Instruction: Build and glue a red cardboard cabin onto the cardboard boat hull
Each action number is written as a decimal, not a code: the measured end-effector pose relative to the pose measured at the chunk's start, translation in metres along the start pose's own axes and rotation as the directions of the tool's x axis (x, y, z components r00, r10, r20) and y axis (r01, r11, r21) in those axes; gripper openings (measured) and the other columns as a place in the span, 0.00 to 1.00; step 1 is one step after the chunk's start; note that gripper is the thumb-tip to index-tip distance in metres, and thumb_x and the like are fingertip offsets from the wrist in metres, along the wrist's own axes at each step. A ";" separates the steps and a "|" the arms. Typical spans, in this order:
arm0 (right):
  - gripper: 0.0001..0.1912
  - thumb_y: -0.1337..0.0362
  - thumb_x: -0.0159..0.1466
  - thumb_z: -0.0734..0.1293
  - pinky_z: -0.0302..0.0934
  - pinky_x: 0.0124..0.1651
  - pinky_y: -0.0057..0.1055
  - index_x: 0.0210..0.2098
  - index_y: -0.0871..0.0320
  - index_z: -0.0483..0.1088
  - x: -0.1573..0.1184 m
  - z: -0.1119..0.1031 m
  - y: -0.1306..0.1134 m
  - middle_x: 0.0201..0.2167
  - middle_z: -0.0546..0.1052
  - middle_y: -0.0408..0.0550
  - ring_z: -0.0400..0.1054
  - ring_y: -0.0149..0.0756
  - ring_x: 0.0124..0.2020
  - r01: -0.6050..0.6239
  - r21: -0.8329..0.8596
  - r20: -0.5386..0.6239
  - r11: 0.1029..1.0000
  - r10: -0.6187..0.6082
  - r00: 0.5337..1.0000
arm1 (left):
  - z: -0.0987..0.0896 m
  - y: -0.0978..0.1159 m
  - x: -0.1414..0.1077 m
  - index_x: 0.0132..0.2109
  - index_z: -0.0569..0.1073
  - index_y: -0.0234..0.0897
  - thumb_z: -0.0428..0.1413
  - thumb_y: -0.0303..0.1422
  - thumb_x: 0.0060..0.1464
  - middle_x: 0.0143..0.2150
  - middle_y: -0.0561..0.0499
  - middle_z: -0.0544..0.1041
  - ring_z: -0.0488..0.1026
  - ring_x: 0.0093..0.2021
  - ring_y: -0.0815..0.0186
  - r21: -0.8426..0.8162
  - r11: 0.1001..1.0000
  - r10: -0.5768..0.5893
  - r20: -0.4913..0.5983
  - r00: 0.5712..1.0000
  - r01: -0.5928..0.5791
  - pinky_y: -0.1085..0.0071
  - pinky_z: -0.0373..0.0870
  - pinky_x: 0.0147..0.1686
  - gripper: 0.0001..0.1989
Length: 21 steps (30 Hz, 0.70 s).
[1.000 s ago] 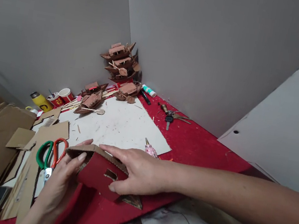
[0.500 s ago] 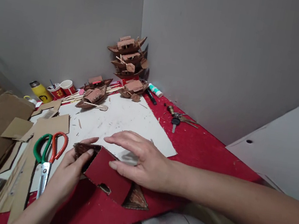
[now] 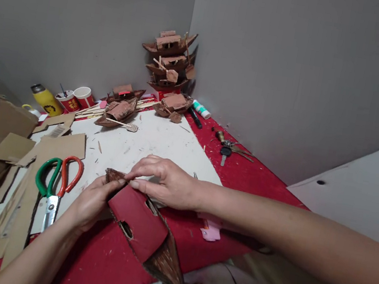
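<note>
A brown cardboard boat [image 3: 165,260] with a curved red cover [image 3: 139,223] lies slantwise near the table's front edge, its pointed near end toward me. The cover has a cut-out on each side. My left hand [image 3: 94,199] grips the boat's far left end, thumb on top and fingers hidden beneath. At the cover's far edge, my right hand [image 3: 164,181] has its thumb and fingertips brought together on the boat; whatever small part lies between them is hidden.
Scissors [image 3: 54,187] lie on cardboard pieces [image 3: 28,202] at left. Finished boats [image 3: 168,61] are stacked in the corner, others [image 3: 118,110] beside sticks. Two cups [image 3: 84,95], a yellow bottle [image 3: 47,100], keys [image 3: 226,153], a glue tube [image 3: 201,109] and pink paper [image 3: 211,230] are around.
My right hand has moved left onto the boat's far end and its fingers have closed. The boat has turned, showing more of its near tip and both cut-outs. The view has shifted slightly.
</note>
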State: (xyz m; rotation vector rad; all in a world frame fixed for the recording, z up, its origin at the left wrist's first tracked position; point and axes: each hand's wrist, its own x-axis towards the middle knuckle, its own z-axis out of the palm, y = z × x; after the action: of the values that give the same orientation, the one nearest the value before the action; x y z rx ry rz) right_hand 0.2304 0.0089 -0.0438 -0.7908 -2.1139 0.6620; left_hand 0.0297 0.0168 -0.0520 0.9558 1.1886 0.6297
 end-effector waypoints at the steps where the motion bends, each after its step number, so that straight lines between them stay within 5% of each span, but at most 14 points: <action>1: 0.09 0.67 0.66 0.65 0.64 0.49 0.34 0.42 0.62 0.76 -0.001 -0.002 -0.001 0.37 0.79 0.52 0.71 0.35 0.40 -0.017 0.007 0.000 1.000 0.017 1.000 | 0.000 -0.001 0.000 0.42 0.78 0.35 0.63 0.37 0.47 0.29 0.53 0.80 0.72 0.26 0.68 -0.001 1.000 0.020 0.014 1.000 -0.020 0.74 0.65 0.27 0.15; 7: 0.09 0.66 0.64 0.66 0.66 0.40 0.30 0.40 0.63 0.76 -0.005 -0.008 -0.013 0.34 0.78 0.52 0.72 0.33 0.35 -0.134 0.046 -0.141 0.990 0.139 0.980 | 0.000 -0.003 -0.007 0.46 0.78 0.37 0.59 0.39 0.53 0.36 0.50 0.81 0.74 0.32 0.66 0.031 0.989 0.144 0.065 0.987 -0.146 0.73 0.68 0.33 0.16; 15: 0.07 0.68 0.65 0.66 0.66 0.35 0.26 0.41 0.57 0.76 -0.016 0.004 -0.027 0.32 0.75 0.48 0.71 0.30 0.33 0.017 0.039 -0.189 0.999 -0.009 0.982 | 0.001 -0.003 -0.024 0.49 0.78 0.38 0.57 0.42 0.55 0.44 0.46 0.81 0.75 0.47 0.56 0.173 0.941 0.285 0.067 0.956 -0.292 0.64 0.68 0.47 0.18; 21: 0.09 0.69 0.67 0.64 0.67 0.36 0.25 0.43 0.59 0.76 -0.020 0.002 -0.034 0.34 0.76 0.50 0.71 0.30 0.33 0.076 -0.085 -0.118 0.993 -0.086 0.989 | 0.007 -0.003 -0.033 0.51 0.76 0.38 0.56 0.44 0.55 0.40 0.46 0.80 0.75 0.42 0.56 0.173 0.944 0.274 0.057 0.960 -0.280 0.63 0.69 0.45 0.20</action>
State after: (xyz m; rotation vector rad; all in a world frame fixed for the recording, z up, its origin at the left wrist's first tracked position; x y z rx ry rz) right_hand 0.2280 -0.0287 -0.0315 -0.7647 -2.0605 0.4767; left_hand 0.0270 -0.0146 -0.0382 1.2971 1.1043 0.7356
